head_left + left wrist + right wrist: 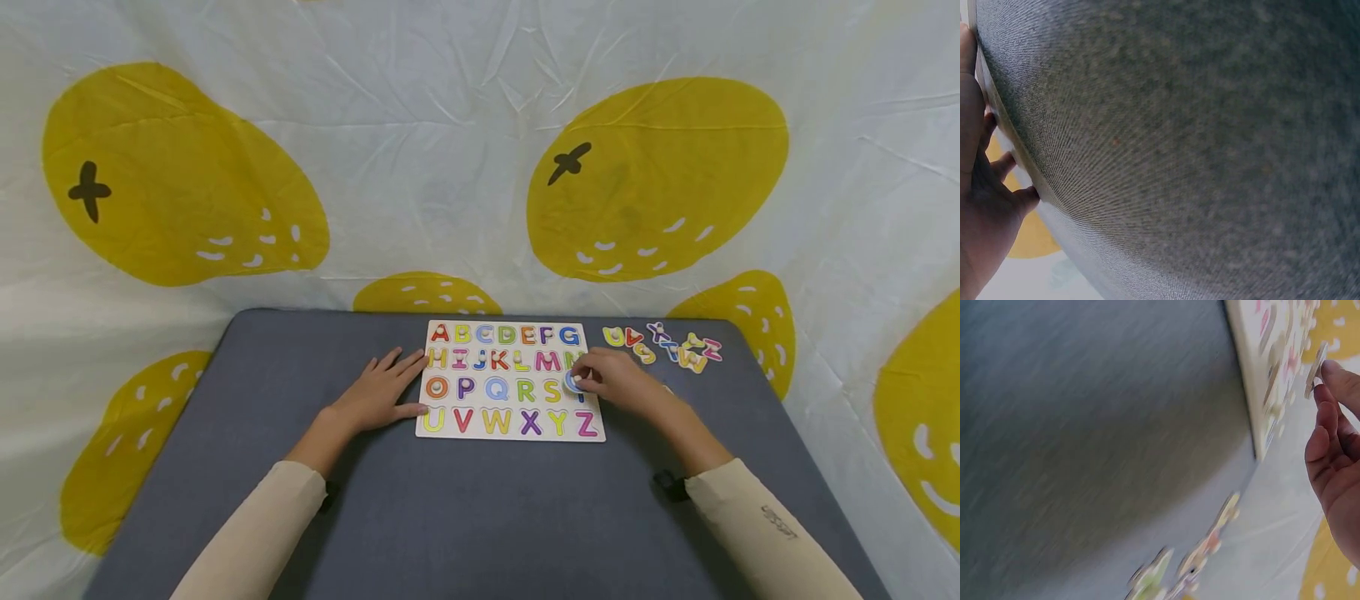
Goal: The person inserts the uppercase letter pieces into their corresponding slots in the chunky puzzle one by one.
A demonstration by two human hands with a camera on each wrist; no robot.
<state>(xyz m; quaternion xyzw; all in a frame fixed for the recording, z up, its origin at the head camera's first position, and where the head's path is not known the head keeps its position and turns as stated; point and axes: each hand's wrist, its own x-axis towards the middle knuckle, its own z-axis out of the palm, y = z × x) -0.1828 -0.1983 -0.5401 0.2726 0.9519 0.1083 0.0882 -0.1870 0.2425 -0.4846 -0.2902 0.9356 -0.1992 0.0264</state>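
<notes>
Here we are over a dark grey cloth-covered table (pixel 465 517), and we have the right hand (pixel 621 382) pinching a rounded blue letter piece (pixel 571 383) between thumb and fingertips, the fingers covering part of its shape. We find that piece over the right end of the third row of a cream rectangular alphabet board (pixel 480 429), and the right wrist view shows us it is raised clear of the surface. Across on the other side, we see the left hand (pixel 369 397) spread wide, fingers straight, resting on the table with fingertips and thumb touching the board's left edge. On the board we read bright letters in four rows, from a red A (pixel 439 333) at top left to a pink Z (pixel 587 424) at bottom right. Out beyond the right hand, we spot a loose cluster of colourful letter pieces (pixel 692 358) on the table, a yellow U (pixel 613 336) nearest the board. We also have cream sleeves (pixel 255 529) on both arms and, behind everything, a white curtain (pixel 420 192) printed with big yellow fruit shapes (pixel 660 183).
</notes>
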